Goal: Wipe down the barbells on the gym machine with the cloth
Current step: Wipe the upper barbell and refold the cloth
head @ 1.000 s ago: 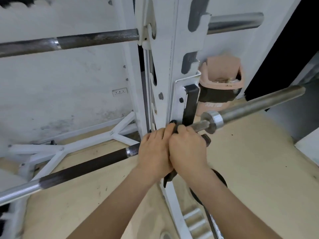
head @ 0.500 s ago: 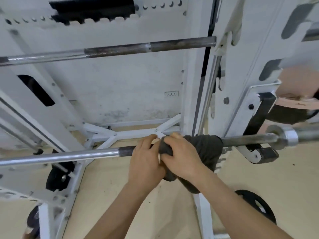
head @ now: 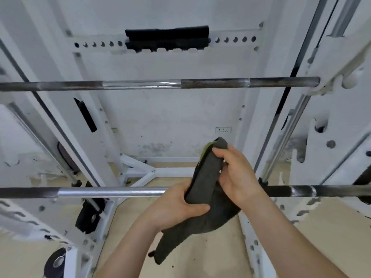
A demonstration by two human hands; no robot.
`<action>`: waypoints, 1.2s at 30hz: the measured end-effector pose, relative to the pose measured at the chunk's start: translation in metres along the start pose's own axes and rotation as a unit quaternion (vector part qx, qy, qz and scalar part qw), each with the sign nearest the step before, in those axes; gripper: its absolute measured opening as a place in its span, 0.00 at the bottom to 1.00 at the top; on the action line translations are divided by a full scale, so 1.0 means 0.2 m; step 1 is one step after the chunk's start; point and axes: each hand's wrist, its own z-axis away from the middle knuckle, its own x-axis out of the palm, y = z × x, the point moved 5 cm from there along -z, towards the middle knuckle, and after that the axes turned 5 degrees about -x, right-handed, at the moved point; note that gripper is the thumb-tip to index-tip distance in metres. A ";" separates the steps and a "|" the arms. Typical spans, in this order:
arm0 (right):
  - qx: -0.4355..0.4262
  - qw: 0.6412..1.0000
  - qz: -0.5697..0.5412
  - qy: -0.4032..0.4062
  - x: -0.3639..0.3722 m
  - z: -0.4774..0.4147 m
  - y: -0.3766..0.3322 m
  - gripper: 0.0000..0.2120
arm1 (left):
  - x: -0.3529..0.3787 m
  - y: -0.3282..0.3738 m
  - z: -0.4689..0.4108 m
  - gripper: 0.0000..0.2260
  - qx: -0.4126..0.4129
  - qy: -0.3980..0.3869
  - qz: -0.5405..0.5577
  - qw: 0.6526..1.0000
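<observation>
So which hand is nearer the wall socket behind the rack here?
The right hand. It grips the top of the cloth, just below and right of the wall socket. The left hand holds the cloth lower, at the lower barbell.

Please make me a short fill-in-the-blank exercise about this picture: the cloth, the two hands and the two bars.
1. The dark grey cloth is held by ____ hands.
2. The right hand grips the cloth's ____ end, and the left hand grips it lower.
3. The rack holds ____ horizontal barbells, an upper bar and a lower bar.

Missing words: both; upper; two
</observation>
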 end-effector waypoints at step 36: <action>-0.356 0.428 0.829 0.052 0.50 -0.90 -0.40 0.36 | -0.61 0.40 -0.61 0.19 0.123 0.205 -0.119 0.964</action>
